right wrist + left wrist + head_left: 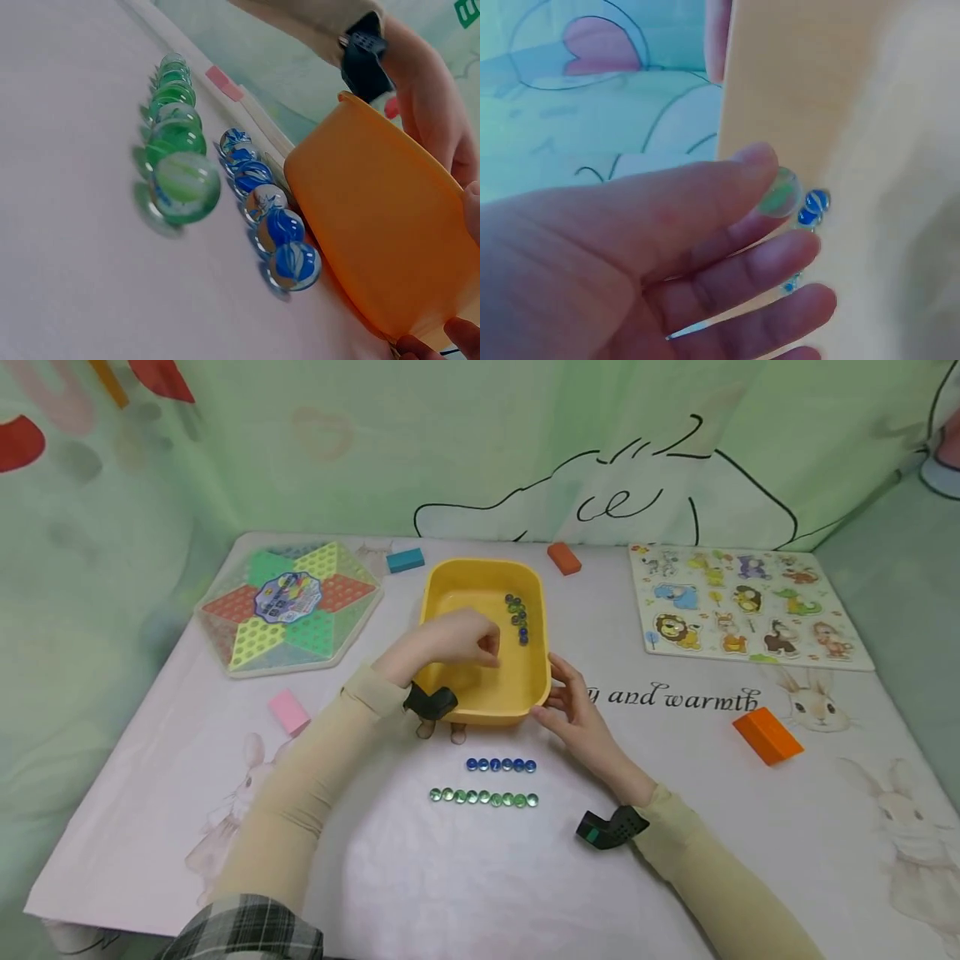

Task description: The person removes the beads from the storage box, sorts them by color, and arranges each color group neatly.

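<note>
While the left hand (461,639) is hovering inside the yellow tub (486,578), the clear marble (781,193) at its fingertips is showing a pale green swirl. The left grip is sitting nearly closed, pinching that marble between thumb and index finger, with the other fingers bending loosely. The back of this hand is facing up, and the arm is coming in over the left rim. The right hand (581,714) is curving round the near right corner, touching the tub's edge. Clustered marbles (522,635) are lying along the right wall, and floor is showing between them and the left hand. On the surface (450,893), six blue marbles (495,765) are lining up before the near wall, with nine green marbles (484,797) nearer the person. The animal board (750,606) is lying well apart from both hands.
</note>
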`<move>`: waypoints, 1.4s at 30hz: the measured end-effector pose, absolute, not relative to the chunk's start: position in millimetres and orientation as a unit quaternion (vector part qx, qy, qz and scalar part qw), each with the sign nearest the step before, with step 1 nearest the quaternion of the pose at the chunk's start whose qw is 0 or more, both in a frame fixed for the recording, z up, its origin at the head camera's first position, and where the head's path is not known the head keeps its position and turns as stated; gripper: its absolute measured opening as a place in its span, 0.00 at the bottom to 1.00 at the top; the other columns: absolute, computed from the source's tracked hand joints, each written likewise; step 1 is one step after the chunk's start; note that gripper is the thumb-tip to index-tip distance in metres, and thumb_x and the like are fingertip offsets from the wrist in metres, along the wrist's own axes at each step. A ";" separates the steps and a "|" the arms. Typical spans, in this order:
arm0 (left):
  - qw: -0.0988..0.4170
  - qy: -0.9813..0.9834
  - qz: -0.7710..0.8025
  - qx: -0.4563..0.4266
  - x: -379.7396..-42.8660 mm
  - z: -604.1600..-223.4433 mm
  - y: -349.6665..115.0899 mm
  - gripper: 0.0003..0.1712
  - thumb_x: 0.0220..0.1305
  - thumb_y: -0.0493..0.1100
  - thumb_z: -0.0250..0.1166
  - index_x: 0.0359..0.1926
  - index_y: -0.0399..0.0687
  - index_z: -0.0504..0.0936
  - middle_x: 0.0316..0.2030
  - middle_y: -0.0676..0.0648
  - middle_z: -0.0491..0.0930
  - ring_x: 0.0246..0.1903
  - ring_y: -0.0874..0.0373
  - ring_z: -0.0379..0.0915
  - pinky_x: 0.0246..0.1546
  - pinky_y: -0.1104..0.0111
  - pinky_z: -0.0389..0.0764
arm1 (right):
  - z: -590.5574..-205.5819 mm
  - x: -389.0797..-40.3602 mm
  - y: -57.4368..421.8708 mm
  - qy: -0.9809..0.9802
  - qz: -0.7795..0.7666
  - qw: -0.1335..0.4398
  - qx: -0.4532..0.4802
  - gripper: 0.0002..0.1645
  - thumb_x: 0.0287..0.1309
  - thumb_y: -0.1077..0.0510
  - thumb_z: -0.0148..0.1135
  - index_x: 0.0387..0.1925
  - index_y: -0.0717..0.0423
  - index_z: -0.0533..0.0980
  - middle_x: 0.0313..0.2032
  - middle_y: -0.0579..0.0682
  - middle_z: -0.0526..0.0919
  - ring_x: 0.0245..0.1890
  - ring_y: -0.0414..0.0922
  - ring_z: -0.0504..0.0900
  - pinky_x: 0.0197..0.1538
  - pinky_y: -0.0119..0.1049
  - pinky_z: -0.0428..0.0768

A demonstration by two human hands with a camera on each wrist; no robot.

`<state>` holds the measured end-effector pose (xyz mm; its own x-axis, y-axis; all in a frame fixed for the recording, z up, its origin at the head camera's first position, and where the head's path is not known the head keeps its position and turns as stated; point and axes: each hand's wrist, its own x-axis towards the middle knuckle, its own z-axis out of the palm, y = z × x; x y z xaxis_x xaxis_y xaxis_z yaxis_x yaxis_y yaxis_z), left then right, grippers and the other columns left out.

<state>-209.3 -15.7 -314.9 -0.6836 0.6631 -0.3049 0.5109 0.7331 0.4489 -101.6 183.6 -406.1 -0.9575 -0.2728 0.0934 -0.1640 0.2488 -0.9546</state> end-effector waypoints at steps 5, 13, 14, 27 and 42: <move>0.209 0.883 0.220 0.359 -195.3 -318.3 -23.5 0.08 0.61 0.46 0.62 0.34 0.46 0.78 0.31 0.50 0.77 0.35 0.57 0.69 0.40 0.71 0.70 | -405.7 -102.7 185.0 0.785 -0.601 0.039 -0.144 0.45 0.59 0.65 0.56 0.71 0.48 0.44 0.65 0.60 0.54 0.54 0.56 0.69 0.53 0.20 0.68; 0.151 0.848 0.324 0.391 -167.4 -322.0 -44.4 0.06 0.60 0.46 0.63 0.34 0.49 0.78 0.27 0.53 0.75 0.30 0.60 0.67 0.34 0.71 0.69 | -405.9 -102.9 184.3 0.786 -0.601 0.046 -0.141 0.46 0.59 0.64 0.57 0.71 0.46 0.44 0.65 0.59 0.54 0.54 0.55 0.69 0.53 0.20 0.68; 0.149 0.843 0.332 0.396 -163.1 -322.6 -47.4 0.07 0.60 0.46 0.63 0.34 0.48 0.78 0.26 0.53 0.74 0.30 0.60 0.67 0.33 0.71 0.69 | -405.8 -103.0 184.4 0.786 -0.600 0.044 -0.141 0.46 0.59 0.64 0.57 0.71 0.46 0.44 0.65 0.59 0.54 0.54 0.55 0.69 0.53 0.20 0.68; 0.125 0.831 0.333 0.427 -115.6 -336.7 -84.6 0.07 0.57 0.45 0.65 0.35 0.49 0.79 0.25 0.56 0.72 0.26 0.62 0.67 0.28 0.75 0.68 | -406.8 -103.5 184.2 0.785 -0.601 0.052 -0.141 0.45 0.60 0.64 0.56 0.71 0.44 0.44 0.65 0.57 0.55 0.54 0.54 0.69 0.53 0.20 0.67; 0.194 0.848 0.291 0.398 -87.4 -370.8 -119.0 0.03 0.57 0.45 0.65 0.31 0.55 0.78 0.23 0.60 0.69 0.24 0.68 0.65 0.29 0.75 0.69 | -405.5 -103.3 183.3 0.786 -0.600 0.052 -0.139 0.45 0.60 0.63 0.56 0.71 0.45 0.44 0.66 0.57 0.54 0.55 0.54 0.69 0.54 0.20 0.67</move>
